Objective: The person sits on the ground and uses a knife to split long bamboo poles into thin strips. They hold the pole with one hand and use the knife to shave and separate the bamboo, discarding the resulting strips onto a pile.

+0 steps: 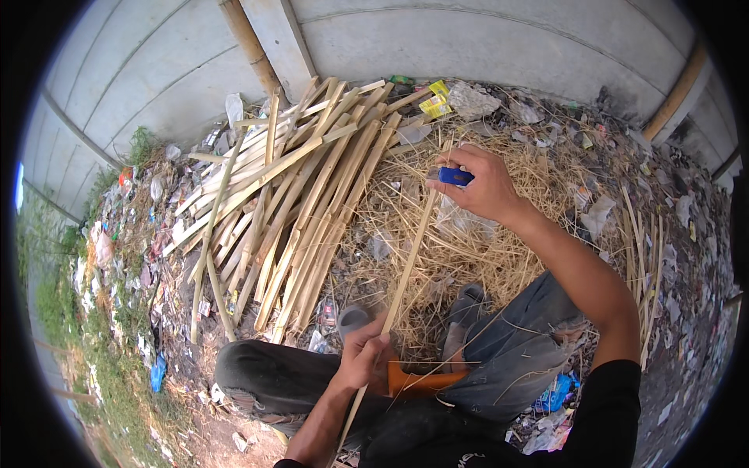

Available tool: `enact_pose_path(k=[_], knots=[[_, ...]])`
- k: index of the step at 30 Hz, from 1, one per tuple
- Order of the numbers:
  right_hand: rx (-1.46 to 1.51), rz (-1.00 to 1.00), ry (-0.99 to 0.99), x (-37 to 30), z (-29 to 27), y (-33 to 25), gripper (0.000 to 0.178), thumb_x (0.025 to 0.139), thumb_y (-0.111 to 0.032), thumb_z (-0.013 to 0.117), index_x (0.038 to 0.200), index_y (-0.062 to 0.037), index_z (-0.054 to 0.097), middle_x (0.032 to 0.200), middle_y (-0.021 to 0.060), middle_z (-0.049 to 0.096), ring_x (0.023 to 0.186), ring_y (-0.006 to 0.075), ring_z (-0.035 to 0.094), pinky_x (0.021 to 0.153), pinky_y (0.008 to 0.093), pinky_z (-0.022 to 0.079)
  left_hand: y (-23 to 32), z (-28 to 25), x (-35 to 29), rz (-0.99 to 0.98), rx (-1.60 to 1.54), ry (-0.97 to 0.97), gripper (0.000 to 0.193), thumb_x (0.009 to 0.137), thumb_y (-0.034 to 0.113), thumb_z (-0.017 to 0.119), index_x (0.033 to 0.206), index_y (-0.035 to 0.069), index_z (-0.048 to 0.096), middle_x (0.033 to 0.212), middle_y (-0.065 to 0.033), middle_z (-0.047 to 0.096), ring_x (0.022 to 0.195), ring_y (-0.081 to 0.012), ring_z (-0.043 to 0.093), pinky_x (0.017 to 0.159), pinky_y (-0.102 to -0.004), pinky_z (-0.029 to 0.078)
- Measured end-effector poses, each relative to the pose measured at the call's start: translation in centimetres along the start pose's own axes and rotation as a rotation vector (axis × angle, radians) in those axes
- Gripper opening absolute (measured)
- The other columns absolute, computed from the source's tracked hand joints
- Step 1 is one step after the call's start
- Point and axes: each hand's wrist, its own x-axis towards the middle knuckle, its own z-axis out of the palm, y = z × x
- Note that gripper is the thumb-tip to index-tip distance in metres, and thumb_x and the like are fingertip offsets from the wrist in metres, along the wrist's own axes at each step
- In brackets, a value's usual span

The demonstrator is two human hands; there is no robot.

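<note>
My left hand [363, 355] grips a long thin bamboo strip [409, 265] near its lower end, just above my knees. The strip runs up and to the right toward my right hand [482, 183]. That hand is closed on a small blue-handled tool [454, 176] held against the strip's upper part. An orange object [417, 381] rests on my lap under the left hand. Pale shavings [460, 234] lie in a heap beneath the strip.
A pile of split bamboo slats [296, 195] lies on the ground to the left. More thin strips [644, 249] lie at the right. Litter and scraps [125, 257] cover the ground up to a grey concrete wall [437, 39] with bamboo poles [250, 47] leaning on it.
</note>
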Motion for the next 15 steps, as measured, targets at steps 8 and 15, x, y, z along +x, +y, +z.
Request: enact_pose_path(k=[8, 15], knots=[[0.118, 0.499, -0.136, 1.2, -0.2, 2.7, 0.051, 0.095, -0.049, 0.07, 0.071, -0.0046, 0.063, 0.059, 0.0047, 0.055, 0.054, 0.0165, 0.055, 0.055, 0.0348, 0.044, -0.2, 0.1, -0.2, -0.021, -0.019, 0.012, 0.057, 0.102, 0.018, 0.052, 0.156, 0.004, 0.039, 0.063, 0.0063, 0.037, 0.049, -0.0051, 0.033, 0.045, -0.023, 0.028], [0.393, 0.55, -0.168, -1.3, 1.4, 1.3, 0.056, 0.096, -0.057, 0.065, 0.076, -0.0053, 0.062, 0.06, -0.0002, 0.054, 0.057, 0.0114, 0.053, 0.055, 0.0324, 0.044, -0.2, -0.2, 0.1, 0.033, -0.025, 0.036, 0.059, 0.101, 0.024, 0.054, 0.155, 0.003, 0.041, 0.061, 0.0066, 0.035, 0.048, -0.0049, 0.031, 0.044, -0.0229, 0.027]])
